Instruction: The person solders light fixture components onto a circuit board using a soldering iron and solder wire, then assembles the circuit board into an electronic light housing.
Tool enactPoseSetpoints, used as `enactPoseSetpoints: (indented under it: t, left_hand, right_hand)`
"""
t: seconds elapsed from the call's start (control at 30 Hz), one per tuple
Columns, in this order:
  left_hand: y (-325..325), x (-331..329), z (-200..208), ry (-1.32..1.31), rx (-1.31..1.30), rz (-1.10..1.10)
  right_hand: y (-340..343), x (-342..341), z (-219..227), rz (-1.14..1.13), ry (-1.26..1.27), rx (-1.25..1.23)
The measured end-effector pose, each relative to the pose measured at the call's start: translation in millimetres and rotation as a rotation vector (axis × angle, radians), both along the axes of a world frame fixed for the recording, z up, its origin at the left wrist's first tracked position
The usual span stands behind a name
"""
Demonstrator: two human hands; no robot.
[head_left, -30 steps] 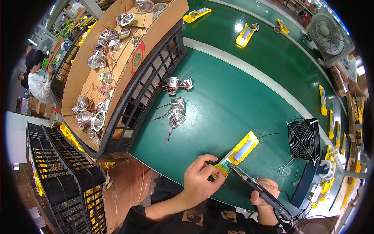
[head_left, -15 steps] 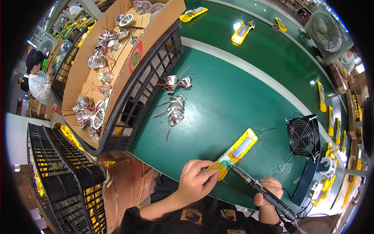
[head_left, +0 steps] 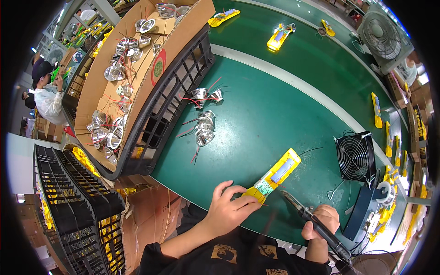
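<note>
My left hand [head_left: 233,205] grips the near end of a yellow plastic flashlight housing [head_left: 288,158] lying at a slant on the green tabletop. Inside the housing sit a small green circuit board [head_left: 263,187] and, beyond it, a blue-grey battery [head_left: 282,170]. A thin dark wire sticks out from its far end. Closed around the black handle of a soldering iron [head_left: 326,234], my right hand [head_left: 324,222] is to the right of the housing. The iron's tip points up and left, a short way from the board, not touching it.
Several silver reflectors with red and black wires [head_left: 205,133] lie left of centre. A cardboard box of reflectors [head_left: 158,73] stands in a black crate [head_left: 176,96]. At right are a small black fan [head_left: 355,158] and a blue box with a wire spool [head_left: 366,211]. Behind runs a green conveyor [head_left: 316,59] carrying yellow housings.
The soldering iron has come away from the circuit board, moving right with my right hand. My left hand's fingers have shifted on the housing, which has moved slightly.
</note>
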State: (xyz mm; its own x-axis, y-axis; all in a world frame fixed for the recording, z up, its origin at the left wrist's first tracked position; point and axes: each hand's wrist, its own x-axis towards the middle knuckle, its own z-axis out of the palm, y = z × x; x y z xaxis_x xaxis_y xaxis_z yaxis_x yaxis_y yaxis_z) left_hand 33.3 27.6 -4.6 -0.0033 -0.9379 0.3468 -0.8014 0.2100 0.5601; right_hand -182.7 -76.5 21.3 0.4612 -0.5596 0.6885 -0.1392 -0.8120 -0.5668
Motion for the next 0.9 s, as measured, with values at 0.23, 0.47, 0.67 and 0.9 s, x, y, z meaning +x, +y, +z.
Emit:
enactPoseSetpoints:
  t: [0.23, 0.47, 0.67, 0.9]
  left_hand:
    - [-2, -4, -2, -0.005, 0.035, 0.008]
    - [-3, -9, 4, 0.305, 0.058, 0.154]
    - [-11, -21, 0, 0.362, 0.09, 0.327]
    - [-14, -22, 0, 0.352, 0.096, 0.354]
  right_hand:
    - [-2, -2, 0, -0.005, -0.034, 0.023]
    - [4, -1, 2, 0.049, 0.02, 0.109]
    - [13, 7, -3, -0.021, 0.046, 0.292]
    - [10, 7, -7, 0.039, 0.086, 0.27]
